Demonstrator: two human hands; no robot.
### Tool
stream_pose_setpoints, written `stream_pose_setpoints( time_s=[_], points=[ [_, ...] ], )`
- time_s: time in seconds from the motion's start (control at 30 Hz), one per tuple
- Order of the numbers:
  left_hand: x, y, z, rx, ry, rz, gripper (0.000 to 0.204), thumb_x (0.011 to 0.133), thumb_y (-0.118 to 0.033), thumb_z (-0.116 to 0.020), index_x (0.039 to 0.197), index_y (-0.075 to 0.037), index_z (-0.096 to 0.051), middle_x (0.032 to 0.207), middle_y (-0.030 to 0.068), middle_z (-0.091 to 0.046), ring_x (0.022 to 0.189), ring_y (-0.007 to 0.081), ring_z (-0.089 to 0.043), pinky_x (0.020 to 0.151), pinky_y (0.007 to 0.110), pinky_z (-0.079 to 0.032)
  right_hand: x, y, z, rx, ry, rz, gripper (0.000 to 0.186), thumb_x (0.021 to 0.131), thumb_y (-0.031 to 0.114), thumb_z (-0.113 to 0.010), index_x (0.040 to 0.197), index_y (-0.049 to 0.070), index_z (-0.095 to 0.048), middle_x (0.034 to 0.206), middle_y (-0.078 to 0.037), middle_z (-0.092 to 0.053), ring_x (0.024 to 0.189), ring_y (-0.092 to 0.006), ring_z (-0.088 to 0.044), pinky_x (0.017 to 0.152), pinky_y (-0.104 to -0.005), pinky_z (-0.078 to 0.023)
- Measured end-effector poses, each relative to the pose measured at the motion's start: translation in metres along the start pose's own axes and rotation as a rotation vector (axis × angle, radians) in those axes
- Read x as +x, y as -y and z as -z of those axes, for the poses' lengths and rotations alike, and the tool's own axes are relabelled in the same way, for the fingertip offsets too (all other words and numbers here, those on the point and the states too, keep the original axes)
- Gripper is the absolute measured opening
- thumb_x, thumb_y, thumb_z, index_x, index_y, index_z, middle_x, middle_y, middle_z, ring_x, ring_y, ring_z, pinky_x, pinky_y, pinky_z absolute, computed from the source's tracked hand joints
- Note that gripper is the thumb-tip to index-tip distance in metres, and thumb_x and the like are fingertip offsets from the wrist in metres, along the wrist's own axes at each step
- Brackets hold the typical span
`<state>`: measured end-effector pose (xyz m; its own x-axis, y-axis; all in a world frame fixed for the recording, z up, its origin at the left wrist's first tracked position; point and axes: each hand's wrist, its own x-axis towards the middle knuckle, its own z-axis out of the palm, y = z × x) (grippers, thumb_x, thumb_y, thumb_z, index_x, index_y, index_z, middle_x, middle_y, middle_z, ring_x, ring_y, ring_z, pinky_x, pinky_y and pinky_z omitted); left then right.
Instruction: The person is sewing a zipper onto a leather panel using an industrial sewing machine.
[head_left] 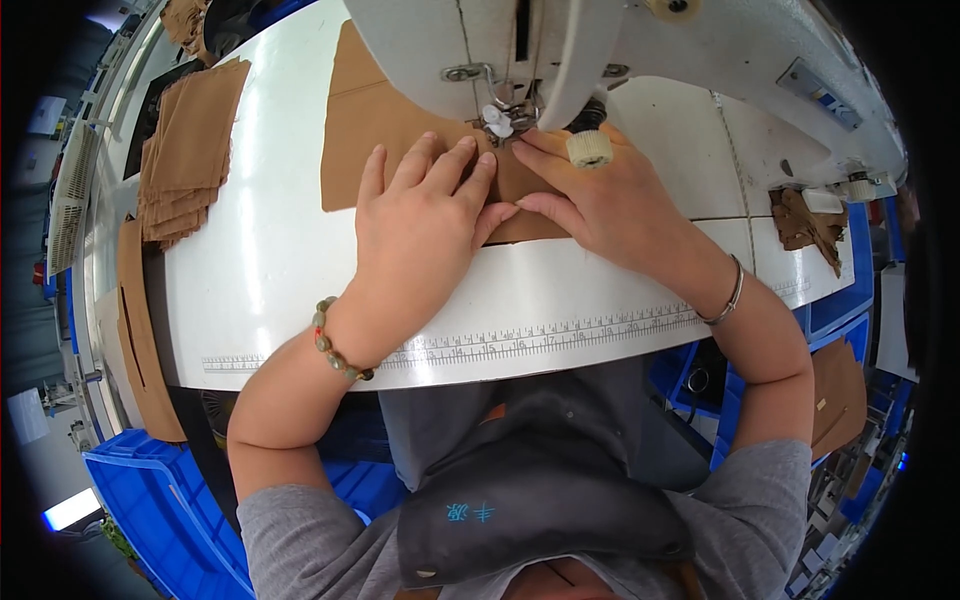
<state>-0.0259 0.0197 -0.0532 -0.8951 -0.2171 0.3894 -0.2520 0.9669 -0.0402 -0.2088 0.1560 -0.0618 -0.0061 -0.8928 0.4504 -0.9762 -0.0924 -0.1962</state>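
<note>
A brown fabric piece (365,120) lies on the white table beneath the head of a sewing machine (740,45). My left hand (422,205) is open and rests on this cloth, with its fingers spread. Beside the white presser foot (497,121), my right hand (612,195) also lies on brown cloth, its index finger stretched close to the foot and the thumb apart from it. Both thumb tips meet near the cloth's front edge. The needle point and the far fingertips of my right hand are hard to make out.
A stack of brown fabric pieces (190,150) sits at the left of the table. Printed ruler markings (540,337) run along the front edge. Dark brown scraps (808,228) lie at the right. Blue bins (165,510) stand below, at the left and right.
</note>
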Motion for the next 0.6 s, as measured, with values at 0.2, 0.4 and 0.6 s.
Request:
stream_pose_setpoints(
  time_s=[0.2, 0.4, 0.6],
  points=[
    [0.005, 0.023, -0.004, 0.06, 0.02, 0.055, 0.038, 0.1, -0.041, -0.067, 0.127, -0.017, -0.077, 0.136, 0.0079, -0.07, 0.136, 0.0344, -0.056, 0.11, 0.061, -0.043, -0.013, 0.034, 0.0, -0.083, 0.025, 0.075, 0.047, 0.087, 0.035, -0.079, 0.113, -0.004, -0.073, 0.12, -0.023, -0.073, 0.118, -0.0341, -0.069, 0.107, -0.045, -0.05],
    [0.018, 0.064, -0.016, -0.249, 0.111, -0.034, 0.034, 0.103, -0.037, -0.064, 0.129, -0.019, -0.076, 0.129, 0.0051, -0.07, 0.133, 0.0291, -0.057, 0.102, 0.049, -0.042, -0.019, 0.041, -0.004, 0.022, 0.044, 0.183, 0.056, 0.086, 0.039, -0.079, 0.118, -0.006, -0.072, 0.126, -0.028, -0.07, 0.121, -0.0384, -0.068, 0.109, -0.0461, -0.049],
    [0.029, 0.077, -0.019, -0.28, 0.168, -0.096, 0.031, 0.102, -0.031, -0.066, 0.127, -0.017, -0.077, 0.121, 0.0019, -0.072, 0.122, 0.0234, -0.061, 0.1, 0.045, -0.041, -0.019, 0.046, 0.002, 0.104, 0.085, 0.194, 0.061, 0.087, 0.04, -0.079, 0.13, -0.002, -0.067, 0.137, -0.023, -0.065, 0.13, -0.0369, -0.062, 0.115, -0.048, -0.045]
  ],
)
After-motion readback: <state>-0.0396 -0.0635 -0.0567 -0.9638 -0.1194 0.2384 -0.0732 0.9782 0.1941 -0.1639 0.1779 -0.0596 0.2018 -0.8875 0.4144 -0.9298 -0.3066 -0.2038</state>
